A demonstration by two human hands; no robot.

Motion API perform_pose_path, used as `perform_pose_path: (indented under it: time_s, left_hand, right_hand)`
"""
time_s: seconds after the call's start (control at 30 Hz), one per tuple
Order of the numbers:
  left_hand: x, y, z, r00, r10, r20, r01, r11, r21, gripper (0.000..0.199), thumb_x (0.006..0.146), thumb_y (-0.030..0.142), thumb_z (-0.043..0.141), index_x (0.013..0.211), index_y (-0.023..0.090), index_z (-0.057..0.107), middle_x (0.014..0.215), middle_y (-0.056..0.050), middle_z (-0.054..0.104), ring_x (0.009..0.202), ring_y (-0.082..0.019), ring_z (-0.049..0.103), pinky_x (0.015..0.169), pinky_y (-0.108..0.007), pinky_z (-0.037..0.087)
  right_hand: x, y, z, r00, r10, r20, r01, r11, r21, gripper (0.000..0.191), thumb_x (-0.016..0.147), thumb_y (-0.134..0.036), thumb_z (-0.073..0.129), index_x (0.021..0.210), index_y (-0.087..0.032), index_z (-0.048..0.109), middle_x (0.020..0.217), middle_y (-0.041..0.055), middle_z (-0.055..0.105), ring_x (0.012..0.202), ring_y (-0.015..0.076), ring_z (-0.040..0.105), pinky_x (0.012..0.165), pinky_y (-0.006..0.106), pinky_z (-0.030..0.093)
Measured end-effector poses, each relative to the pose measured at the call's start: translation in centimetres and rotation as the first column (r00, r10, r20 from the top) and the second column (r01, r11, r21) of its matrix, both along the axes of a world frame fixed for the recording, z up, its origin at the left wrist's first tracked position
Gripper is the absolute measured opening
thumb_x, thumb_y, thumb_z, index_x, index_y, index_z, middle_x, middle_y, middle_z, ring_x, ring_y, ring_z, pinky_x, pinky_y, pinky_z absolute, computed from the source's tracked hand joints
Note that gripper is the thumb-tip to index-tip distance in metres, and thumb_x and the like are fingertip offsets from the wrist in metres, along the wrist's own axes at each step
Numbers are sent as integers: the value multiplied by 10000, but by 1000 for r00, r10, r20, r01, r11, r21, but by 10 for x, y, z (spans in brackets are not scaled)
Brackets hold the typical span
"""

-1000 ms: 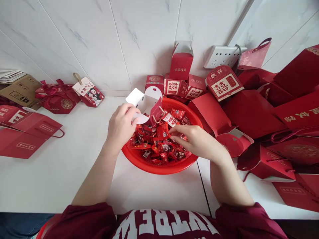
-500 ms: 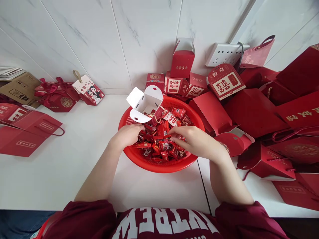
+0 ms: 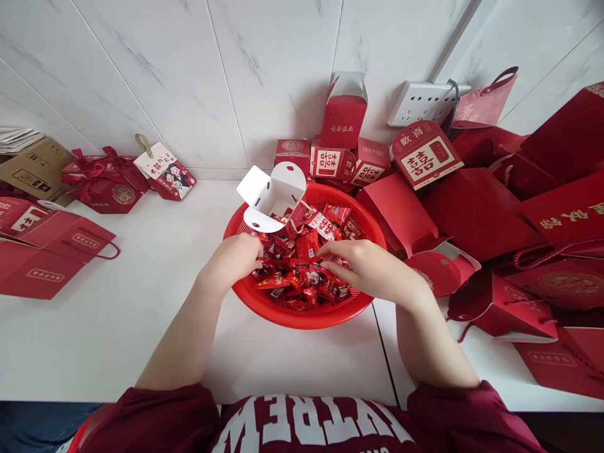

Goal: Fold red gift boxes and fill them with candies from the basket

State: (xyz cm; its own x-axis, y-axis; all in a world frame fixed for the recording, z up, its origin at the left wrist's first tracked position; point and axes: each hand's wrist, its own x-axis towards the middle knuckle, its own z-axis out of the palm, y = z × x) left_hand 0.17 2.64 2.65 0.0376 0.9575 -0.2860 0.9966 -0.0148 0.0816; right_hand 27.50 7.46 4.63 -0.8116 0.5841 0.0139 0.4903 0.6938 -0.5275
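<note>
A red plastic basket [image 3: 302,318] holds many red-wrapped candies [image 3: 309,275]. An open box with a white inside [image 3: 278,196] sits at the back left of the basket, its flaps spread and some items inside. My left hand [image 3: 236,261] reaches over the basket's left rim, fingers curled down among the candies below the box; its fingertips are partly hidden. My right hand [image 3: 356,264] hovers over the right side of the candies, thumb and fingers close around a red wrapper, and whether it grips it is hard to make out.
Red gift boxes [image 3: 481,214] are piled at the right, beside a power strip [image 3: 422,104]. More small boxes [image 3: 326,162] stand behind the basket. At the left are ribboned boxes [image 3: 111,189], a cardboard box [image 3: 35,170] and a larger red box [image 3: 51,251].
My left hand has shifted slightly left and down, its fingers curling more into the candies. My right hand has barely moved.
</note>
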Motion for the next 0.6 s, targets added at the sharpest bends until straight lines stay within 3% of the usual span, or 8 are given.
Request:
perform_pose_path:
  time_s: [0.2, 0.37, 0.5, 0.6]
  left_hand:
    - [-2, -20, 30, 990, -51, 134, 42, 997, 69, 269, 863, 337, 608, 623, 218, 601, 600, 11, 612, 523, -150, 479, 524, -294, 296]
    - [12, -29, 41, 945, -51, 322, 12, 993, 121, 412, 877, 476, 617, 573, 201, 570, 512, 33, 528, 479, -114, 410, 503, -270, 289]
    - [27, -29, 41, 769, -36, 638, -19, 997, 80, 348, 920, 488, 579, 726, 203, 626, 631, 32, 635, 555, -109, 540, 543, -233, 388]
    - [33, -27, 40, 648, -53, 760, 4, 998, 66, 279, 963, 423, 532, 821, 195, 608, 758, 13, 681, 691, -126, 624, 645, -232, 455]
  right_hand:
    - [-2, 0, -2, 999, 28, -25, -29, 999, -22, 176, 1010, -292, 489, 1078, -221, 635, 920, 29, 723, 788, 181, 662, 718, 301, 466]
    - [-7, -4, -2, 996, 58, -65, -63, 995, -73, 223, 1019, -377, 482, 1073, -223, 634, 925, 26, 721, 807, 184, 662, 729, 305, 460]
    - [-10, -8, 0, 993, -24, -115, 7, 990, -143, 348, 1030, -433, 438, 1294, -237, 555, 917, 25, 714, 818, 199, 662, 747, 331, 468]
    - [-12, -8, -1, 972, -62, -227, 14, 978, -206, 388, 1032, -399, 445, 1388, -251, 491, 1035, 40, 706, 882, 193, 668, 804, 346, 487]
